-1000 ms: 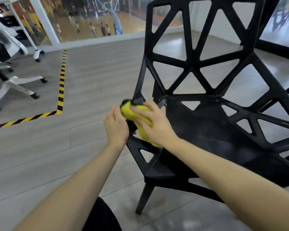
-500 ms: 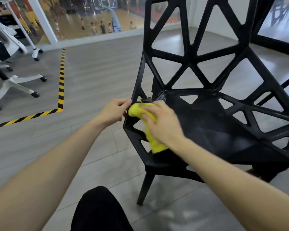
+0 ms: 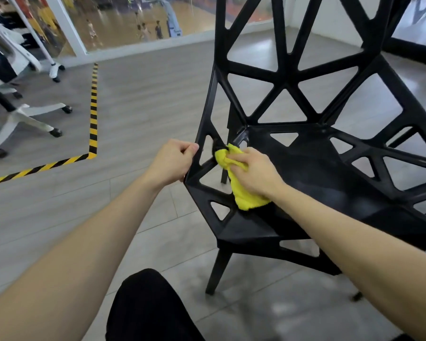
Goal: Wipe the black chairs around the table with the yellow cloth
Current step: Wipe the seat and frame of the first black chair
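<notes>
A black chair (image 3: 312, 168) with triangular cut-outs fills the right half of the head view, its seat facing me. My right hand (image 3: 253, 173) grips a bunched yellow cloth (image 3: 244, 198) and presses it on the seat's left front strut, near the corner where seat and backrest meet. The cloth's tail hangs below my palm onto the seat edge. My left hand (image 3: 174, 162) grips the chair's left outer edge with curled fingers, just left of the cloth.
A white office chair base on castors (image 3: 27, 116) stands at the far left. Yellow-black hazard tape (image 3: 92, 114) runs across the grey floor. A glass wall (image 3: 133, 20) lies behind. My dark-clothed knee (image 3: 148, 308) is at the bottom.
My left hand shifted from beside the cloth to the chair's left edge and grips it. My right hand keeps the cloth at the seat's left corner, sliding slightly along the strut.
</notes>
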`<state>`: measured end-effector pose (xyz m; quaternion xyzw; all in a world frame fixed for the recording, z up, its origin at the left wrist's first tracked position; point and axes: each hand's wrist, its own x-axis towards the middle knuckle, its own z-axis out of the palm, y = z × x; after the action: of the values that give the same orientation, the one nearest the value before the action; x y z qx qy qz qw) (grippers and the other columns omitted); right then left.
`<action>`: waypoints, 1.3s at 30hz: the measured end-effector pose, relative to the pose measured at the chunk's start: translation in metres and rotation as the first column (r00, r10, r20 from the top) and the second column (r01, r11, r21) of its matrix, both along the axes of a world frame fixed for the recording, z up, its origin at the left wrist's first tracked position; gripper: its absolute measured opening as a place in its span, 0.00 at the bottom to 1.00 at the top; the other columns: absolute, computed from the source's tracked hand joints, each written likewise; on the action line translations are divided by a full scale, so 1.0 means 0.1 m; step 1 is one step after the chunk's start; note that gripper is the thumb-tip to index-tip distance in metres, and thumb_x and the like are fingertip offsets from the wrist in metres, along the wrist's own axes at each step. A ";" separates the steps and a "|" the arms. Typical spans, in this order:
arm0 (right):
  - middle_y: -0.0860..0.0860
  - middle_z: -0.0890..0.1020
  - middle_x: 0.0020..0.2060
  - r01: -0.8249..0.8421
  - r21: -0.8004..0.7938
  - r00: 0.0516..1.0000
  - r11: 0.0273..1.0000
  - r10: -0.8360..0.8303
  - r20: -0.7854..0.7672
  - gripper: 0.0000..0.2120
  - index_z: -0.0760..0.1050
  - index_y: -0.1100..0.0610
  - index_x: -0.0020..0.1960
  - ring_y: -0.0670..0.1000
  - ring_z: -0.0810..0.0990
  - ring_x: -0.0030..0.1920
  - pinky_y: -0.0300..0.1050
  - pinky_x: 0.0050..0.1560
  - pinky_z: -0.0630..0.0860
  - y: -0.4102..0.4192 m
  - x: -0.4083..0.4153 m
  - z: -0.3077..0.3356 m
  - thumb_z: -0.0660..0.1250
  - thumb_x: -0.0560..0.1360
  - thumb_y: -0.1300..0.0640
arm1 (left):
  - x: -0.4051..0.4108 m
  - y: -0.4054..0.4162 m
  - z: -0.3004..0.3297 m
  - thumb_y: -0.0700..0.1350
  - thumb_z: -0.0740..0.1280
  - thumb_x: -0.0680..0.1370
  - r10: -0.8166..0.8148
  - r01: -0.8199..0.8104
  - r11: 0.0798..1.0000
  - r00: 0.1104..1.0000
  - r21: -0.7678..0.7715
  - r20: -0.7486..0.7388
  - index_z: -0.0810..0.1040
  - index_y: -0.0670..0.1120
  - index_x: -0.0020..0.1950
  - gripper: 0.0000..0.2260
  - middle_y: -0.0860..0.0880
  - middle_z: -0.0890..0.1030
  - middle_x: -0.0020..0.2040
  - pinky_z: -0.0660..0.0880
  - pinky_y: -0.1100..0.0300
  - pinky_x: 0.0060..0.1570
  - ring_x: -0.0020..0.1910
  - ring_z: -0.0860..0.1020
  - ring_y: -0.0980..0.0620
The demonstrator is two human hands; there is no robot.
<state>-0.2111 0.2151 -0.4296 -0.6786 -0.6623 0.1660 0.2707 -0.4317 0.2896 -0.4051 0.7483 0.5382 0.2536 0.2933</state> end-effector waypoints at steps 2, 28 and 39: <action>0.46 0.82 0.57 -0.190 0.014 0.979 0.982 0.191 -0.074 0.13 0.85 0.43 0.65 0.48 0.79 0.58 0.46 0.64 0.74 -0.19 -0.18 0.23 0.71 0.81 0.51 | 0.03 -0.01 -0.01 0.49 0.62 0.89 0.032 -0.032 0.999 0.999 0.021 -0.004 0.84 0.36 0.51 0.19 0.42 0.79 0.34 0.74 0.53 0.35 0.28 0.74 0.49; 0.65 0.78 0.67 0.451 0.455 0.775 0.768 -0.590 0.227 0.20 0.82 0.59 0.67 0.67 0.76 0.66 0.62 0.71 0.70 -1.68 0.05 -0.49 0.65 0.81 0.50 | 0.26 -0.78 -0.72 0.76 0.49 0.82 0.418 -0.274 0.903 0.735 -0.330 0.534 0.83 0.67 0.61 0.27 0.47 0.86 0.63 0.79 0.40 0.67 0.63 0.84 0.39; 0.61 0.81 0.68 0.322 0.550 0.847 0.771 -0.494 0.198 0.17 0.85 0.57 0.65 0.62 0.78 0.71 0.66 0.74 0.70 -2.03 0.77 -0.56 0.70 0.80 0.52 | 0.47 -0.86 -0.75 0.69 0.48 0.86 0.510 -0.427 0.860 0.699 -0.279 0.502 0.74 0.53 0.79 0.31 0.61 0.78 0.59 0.68 0.56 0.68 0.65 0.74 0.54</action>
<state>-0.1337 0.0125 -0.4858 -0.7325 -0.5518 -0.1900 0.3504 -0.3844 0.2038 -0.4798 0.4555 0.6175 0.4887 0.4152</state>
